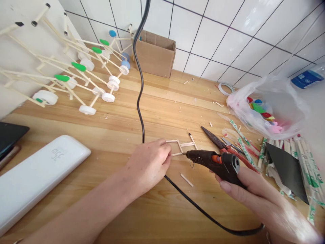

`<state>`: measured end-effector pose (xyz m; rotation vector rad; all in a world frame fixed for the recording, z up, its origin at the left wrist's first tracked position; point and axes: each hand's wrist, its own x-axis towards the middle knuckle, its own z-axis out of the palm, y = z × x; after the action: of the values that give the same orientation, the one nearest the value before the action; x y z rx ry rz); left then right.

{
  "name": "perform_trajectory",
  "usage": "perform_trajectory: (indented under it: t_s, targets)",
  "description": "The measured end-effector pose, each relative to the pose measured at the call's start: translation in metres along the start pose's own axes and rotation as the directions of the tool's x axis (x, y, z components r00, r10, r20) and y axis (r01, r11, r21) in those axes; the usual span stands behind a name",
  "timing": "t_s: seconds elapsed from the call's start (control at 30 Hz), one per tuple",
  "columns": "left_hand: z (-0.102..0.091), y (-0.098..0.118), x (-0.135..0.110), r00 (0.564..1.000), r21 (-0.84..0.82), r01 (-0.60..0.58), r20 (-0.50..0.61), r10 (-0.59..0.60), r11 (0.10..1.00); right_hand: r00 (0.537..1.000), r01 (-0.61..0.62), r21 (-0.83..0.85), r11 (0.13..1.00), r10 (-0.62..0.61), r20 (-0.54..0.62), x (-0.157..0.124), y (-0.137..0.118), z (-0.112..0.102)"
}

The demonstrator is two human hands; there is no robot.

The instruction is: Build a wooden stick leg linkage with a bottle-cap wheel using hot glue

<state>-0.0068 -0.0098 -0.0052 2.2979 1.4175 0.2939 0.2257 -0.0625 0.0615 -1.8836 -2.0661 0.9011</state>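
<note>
A black hot glue gun (214,162) is gripped in my right hand (250,189). Its nozzle touches or nearly touches a corner of a small frame of thin wooden sticks (179,145) on the table. My left hand (149,162) is closed at the frame's left end, fingers pinched on its sticks; the held part is hidden. At the frame's far right end is a crossbar stick with a black tip (191,137). One loose short stick (187,180) lies in front of the frame. The gun's black cord (198,200) runs under my left hand and up the table.
Stick-built wheeled models (83,74) stand back left beside a cardboard box (154,56). A white power bank (43,179) lies left. On the right are scissors (215,139), a tape roll (225,88), a plastic bag (269,101) and wrapped sticks (304,162).
</note>
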Motion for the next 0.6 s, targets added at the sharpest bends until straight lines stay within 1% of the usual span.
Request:
perform_trajectory:
  t_s: [0.07, 0.1, 0.17, 0.33, 0.43, 0.5, 0.6]
  targets:
    - [0.000, 0.000, 0.000, 1.000, -0.001, 0.001, -0.003, -0.001, 1.000, 0.995, -0.004, -0.013, 1.000, 0.006, 0.098, 0.000, 0.001, -0.001]
    - [0.000, 0.000, 0.000, 1.000, -0.002, 0.003, -0.002, -0.003, 1.000, 0.993, -0.005, -0.015, 1.000, 0.007, 0.120, 0.000, 0.002, -0.002]
    - [0.000, 0.000, 0.000, 1.000, -0.006, 0.005, 0.001, -0.005, 1.000, 0.995, -0.003, -0.003, 1.000, 0.003, 0.102, -0.001, 0.002, -0.002]
    - [0.000, -0.001, -0.001, 1.000, -0.008, 0.002, 0.006, -0.002, 1.000, 0.999, -0.043, 0.011, 0.999, 0.043, 0.002, -0.003, -0.001, 0.000]
    - [0.001, -0.001, -0.001, 1.000, -0.005, 0.001, 0.003, -0.001, 1.000, 0.999, -0.018, 0.003, 1.000, 0.018, 0.034, -0.002, 0.000, 0.000]
    - [0.001, -0.001, -0.001, 1.000, -0.004, -0.003, -0.010, 0.003, 1.000, 0.998, 0.011, -0.009, 1.000, -0.010, 0.069, -0.002, 0.004, -0.001]
    - [0.001, -0.001, 0.000, 1.000, -0.006, -0.008, -0.023, 0.008, 1.000, 0.995, 0.037, -0.017, 0.999, -0.036, 0.093, -0.002, 0.012, 0.000]
